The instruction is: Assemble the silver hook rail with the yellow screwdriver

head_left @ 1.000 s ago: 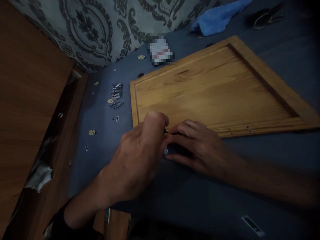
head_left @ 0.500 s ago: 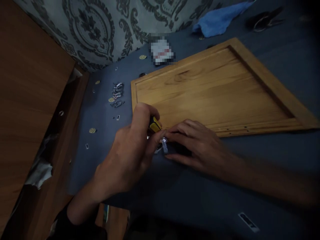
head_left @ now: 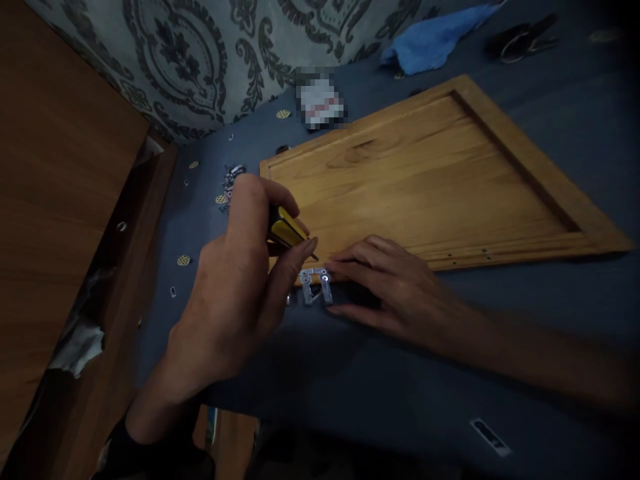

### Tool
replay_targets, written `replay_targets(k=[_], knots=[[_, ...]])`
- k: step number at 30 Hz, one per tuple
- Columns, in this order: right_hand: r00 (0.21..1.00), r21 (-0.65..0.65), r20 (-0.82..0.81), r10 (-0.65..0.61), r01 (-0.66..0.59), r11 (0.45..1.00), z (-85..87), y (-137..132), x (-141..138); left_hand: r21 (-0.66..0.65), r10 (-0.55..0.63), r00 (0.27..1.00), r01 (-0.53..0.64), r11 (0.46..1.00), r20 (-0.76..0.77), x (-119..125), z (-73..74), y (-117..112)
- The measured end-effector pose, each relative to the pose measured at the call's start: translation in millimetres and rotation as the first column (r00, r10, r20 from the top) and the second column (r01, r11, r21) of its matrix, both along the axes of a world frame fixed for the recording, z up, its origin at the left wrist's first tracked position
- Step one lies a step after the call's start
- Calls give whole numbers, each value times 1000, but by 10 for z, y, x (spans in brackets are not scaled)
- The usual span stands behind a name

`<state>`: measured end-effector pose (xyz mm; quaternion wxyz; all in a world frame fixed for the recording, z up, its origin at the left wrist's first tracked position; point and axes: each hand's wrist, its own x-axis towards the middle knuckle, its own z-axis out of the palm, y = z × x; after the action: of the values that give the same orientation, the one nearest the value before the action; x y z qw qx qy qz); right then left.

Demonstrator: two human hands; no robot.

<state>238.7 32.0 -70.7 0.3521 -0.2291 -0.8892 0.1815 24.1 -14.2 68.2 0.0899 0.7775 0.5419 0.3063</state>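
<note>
My left hand (head_left: 235,280) is closed around a screwdriver (head_left: 287,228) with a yellow and black handle. Its thin shaft slants down toward the near edge of a wooden panel (head_left: 390,180), with the tip a little above a metal hinge (head_left: 315,283). The hinge sits at that edge, two silver arms reaching out toward me over the cloth. Beside it, my right hand (head_left: 395,280) pinches the hinge's right side with fingers and thumb. Part of that grip is hidden behind the fingers. Small dark holes (head_left: 484,255) show farther right along the panel's near edge.
Several metal hinges (head_left: 233,179) lie in a pile left of the panel. Patterned yellow discs (head_left: 184,261) mark the dark blue cloth (head_left: 360,380). Behind the panel are a blurred box (head_left: 320,101), a blue rag (head_left: 435,41) and a dark tool (head_left: 523,40). A wooden cabinet (head_left: 60,167) stands left.
My left hand has moved left and slightly up with the screwdriver, lifting its tip off the hinge and uncovering more of it. My right hand stays at the hinge.
</note>
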Motion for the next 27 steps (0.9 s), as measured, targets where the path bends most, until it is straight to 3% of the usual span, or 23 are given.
replay_targets(k=[17,20,22,27], knots=[[999,42,-47,15,-13,999,27,6,-15,-51,-48,999,48,998,4,-107,-124,-5],[992,-56,-121,-24,18,998,99,4,-10,21,-15,998,14,1000,69,-111,-124,-40],[974,-174,-193,-118,84,981,159,12,11,29,9,989,-13,999,145,-119,-136,-79],[883,-478,-271,-383,222,850,218,115,82,63,70,947,-94,994,315,-148,-157,-116]])
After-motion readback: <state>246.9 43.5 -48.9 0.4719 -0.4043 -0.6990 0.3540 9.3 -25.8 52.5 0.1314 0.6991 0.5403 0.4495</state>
